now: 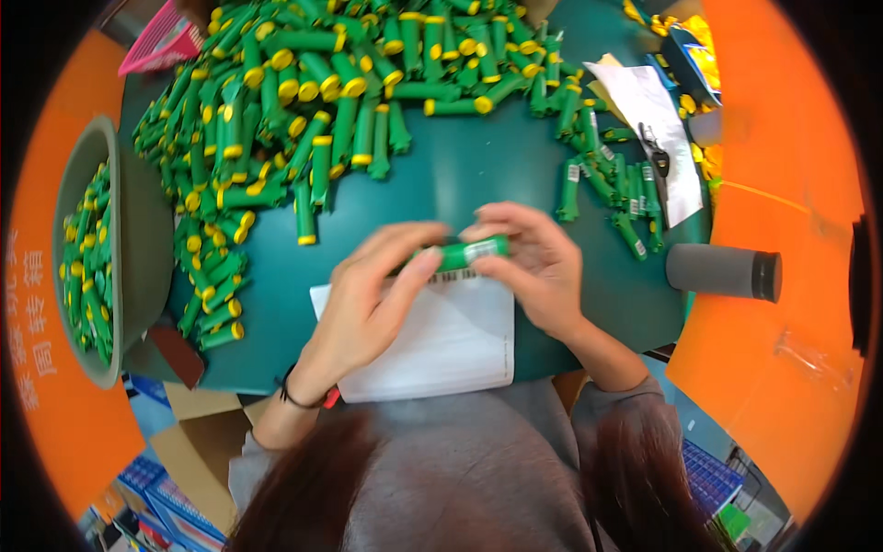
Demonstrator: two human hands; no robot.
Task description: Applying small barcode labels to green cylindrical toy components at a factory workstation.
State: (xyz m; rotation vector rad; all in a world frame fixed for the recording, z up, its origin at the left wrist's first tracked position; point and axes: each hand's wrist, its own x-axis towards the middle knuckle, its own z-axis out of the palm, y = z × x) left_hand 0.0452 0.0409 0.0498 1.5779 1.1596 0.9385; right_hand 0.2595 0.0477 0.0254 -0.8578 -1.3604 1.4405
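Both of my hands hold one green tube (467, 252) crosswise above a white label sheet (432, 342) on the dark green table (460, 175). My left hand (377, 294) pinches its left end with thumb and fingers. My right hand (533, 262) grips the right end, where a white sticker shows on the tube. A large heap of green tubes with yellow caps (303, 101) covers the far left and middle of the table. A smaller group of stickered green tubes (607, 184) lies to the right.
A grey-green bin (138, 248) at the left holds several more tubes. A pink basket (161, 41) is at the far left corner. White paper with scissors (655, 152) lies at the right, a grey cylinder (722, 271) below it. Orange surfaces flank the table.
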